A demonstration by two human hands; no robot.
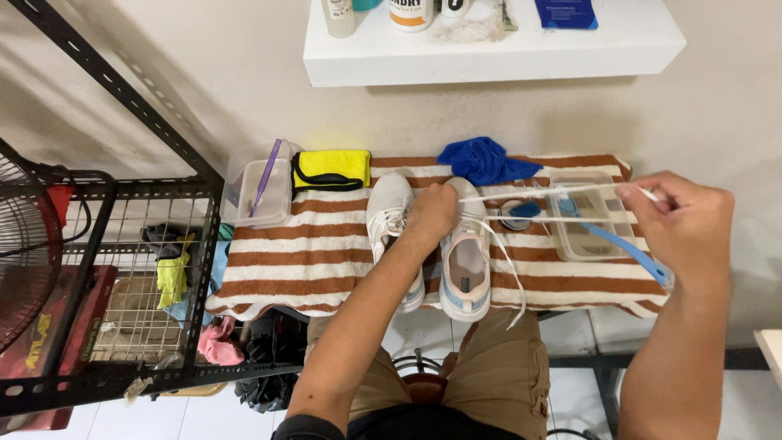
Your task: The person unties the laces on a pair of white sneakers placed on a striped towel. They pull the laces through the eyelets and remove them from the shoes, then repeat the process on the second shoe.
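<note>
Item list, striped towel (326, 244): clear tub (261, 195); yellow cloth (330, 169); 2 white sneakers (466, 261), centre, left hand (432, 210) with fingers curled on the toes; white lace (554, 192) stretched rightward, pinched by right hand (684, 220).

My bench (607, 322) is covered by a brown-and-white striped towel (301, 253). On the towel sit a pair of white sneakers (464, 261), a yellow cloth (332, 169), a crumpled blue cloth (482, 159), a clear tub (262, 194) holding a purple toothbrush (265, 175), and a clear tray (580, 218) with a blue brush (627, 253) across it.
</note>
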